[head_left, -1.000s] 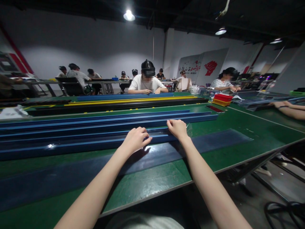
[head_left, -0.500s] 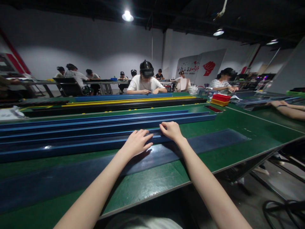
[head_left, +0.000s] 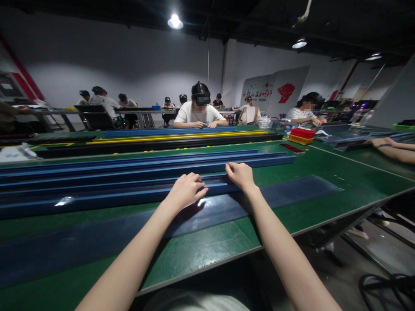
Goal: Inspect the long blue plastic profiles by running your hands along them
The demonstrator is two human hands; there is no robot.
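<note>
Long blue plastic channels lie side by side across a green table. My left hand rests on the nearest channel with its fingers curled over the top edge. A short way to the right, my right hand grips the same channel's far edge, fingers bent over it. A dark blue strip lies flat on the table just in front of the channel.
Black and yellow channels lie further back. A person in a white shirt sits opposite, other people behind. Red and yellow trays stand at the right. Another person's forearms reach in from the right. Cables lie on the floor.
Both hands slid a little left along the channel, then came back right to about where they were. The left fingers spread flat midway and are curled again now.
</note>
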